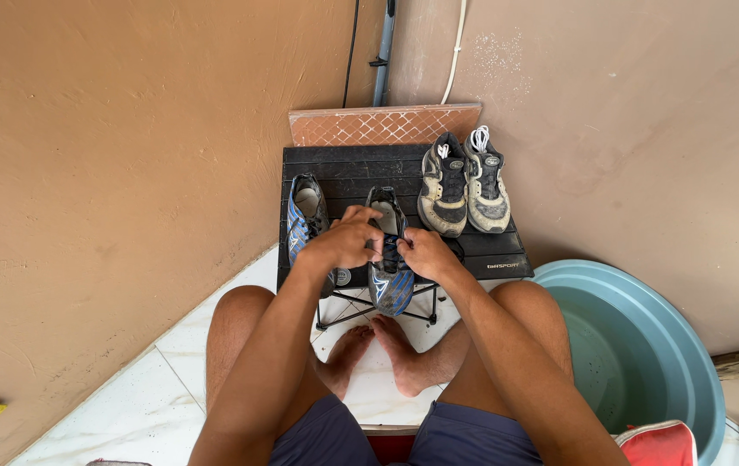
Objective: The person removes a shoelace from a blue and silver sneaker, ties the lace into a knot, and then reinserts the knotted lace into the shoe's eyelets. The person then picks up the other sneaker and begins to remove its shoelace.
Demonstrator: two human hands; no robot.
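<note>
A blue and black sports shoe (389, 285) lies toe toward me on a small black folding table (361, 168). My left hand (345, 240) and my right hand (426, 252) both grip it at the laces, fingers pinched over the tongue. Its matching blue shoe (305, 216) rests just left of my left hand on the table. A pair of worn grey and black trainers (464, 183) with white laces stands at the table's back right, apart from my hands.
A large teal plastic basin (646, 345) stands at the right by my knee. A red and white object (663, 444) sits at the bottom right. A patterned tile (382, 125) leans on the brown wall behind the table. My bare feet (378, 349) rest on white floor tiles.
</note>
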